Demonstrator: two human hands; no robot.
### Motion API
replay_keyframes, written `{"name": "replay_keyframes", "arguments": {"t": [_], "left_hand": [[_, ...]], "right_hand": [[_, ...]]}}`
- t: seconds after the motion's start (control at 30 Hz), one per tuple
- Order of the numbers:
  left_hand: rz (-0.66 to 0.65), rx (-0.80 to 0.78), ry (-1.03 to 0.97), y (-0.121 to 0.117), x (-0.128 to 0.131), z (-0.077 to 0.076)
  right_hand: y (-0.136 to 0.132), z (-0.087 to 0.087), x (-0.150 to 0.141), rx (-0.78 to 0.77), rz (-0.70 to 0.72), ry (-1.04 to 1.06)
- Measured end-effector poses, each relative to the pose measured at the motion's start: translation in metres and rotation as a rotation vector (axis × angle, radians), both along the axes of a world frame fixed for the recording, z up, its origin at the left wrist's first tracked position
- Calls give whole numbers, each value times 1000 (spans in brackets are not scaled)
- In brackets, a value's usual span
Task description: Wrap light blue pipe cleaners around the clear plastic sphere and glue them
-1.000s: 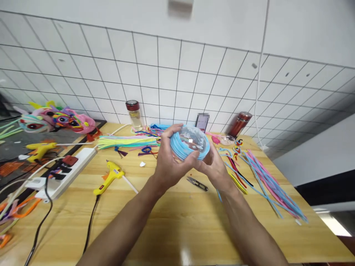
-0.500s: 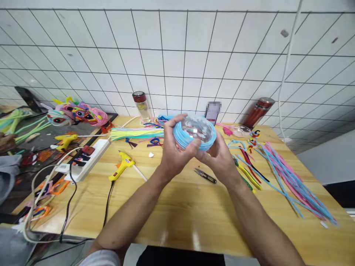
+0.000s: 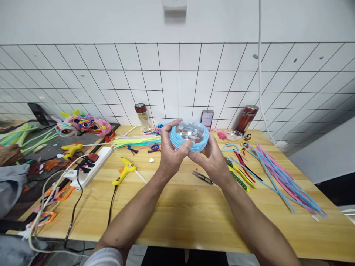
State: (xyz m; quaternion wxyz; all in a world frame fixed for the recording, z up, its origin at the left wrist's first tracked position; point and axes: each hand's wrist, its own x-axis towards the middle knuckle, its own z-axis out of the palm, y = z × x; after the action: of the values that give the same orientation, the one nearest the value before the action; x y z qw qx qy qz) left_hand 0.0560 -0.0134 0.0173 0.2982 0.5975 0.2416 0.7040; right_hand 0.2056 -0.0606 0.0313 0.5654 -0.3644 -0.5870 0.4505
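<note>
Both of my hands hold a clear plastic dome (image 3: 189, 136) with light blue pipe cleaner wound in rings round its side, raised over the table. My left hand (image 3: 172, 155) wraps its left side, thumb across the near rim. On the right side, my right hand (image 3: 211, 159) grips it with the thumb at the near edge; its other fingers are partly hidden. Below them lies a pair of thread snips (image 3: 203, 177). Pliers with yellow and green handles (image 3: 239, 178) rest just right of my right hand.
A yellow glue gun (image 3: 124, 171) and a white power strip (image 3: 93, 169) with cords lie left. Pipe cleaners form a pastel bundle (image 3: 137, 141) behind and a blue-pink one (image 3: 285, 179) at right. Two bottles and a phone (image 3: 206, 120) stand by the tiled wall.
My view has tilted up, showing more wall and the table's front edge. The dome is tipped slightly differently, with both hands still around it.
</note>
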Motion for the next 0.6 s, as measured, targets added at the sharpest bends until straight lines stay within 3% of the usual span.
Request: {"name": "replay_keyframes", "arguments": {"t": [0.27, 0.6], "left_hand": [[-164, -120, -152, 8, -3, -1], [-226, -150, -131, 1, 0, -2]], "right_hand": [[1, 1, 0, 48, -15, -36], [3, -3, -2, 41, -40, 22]]}}
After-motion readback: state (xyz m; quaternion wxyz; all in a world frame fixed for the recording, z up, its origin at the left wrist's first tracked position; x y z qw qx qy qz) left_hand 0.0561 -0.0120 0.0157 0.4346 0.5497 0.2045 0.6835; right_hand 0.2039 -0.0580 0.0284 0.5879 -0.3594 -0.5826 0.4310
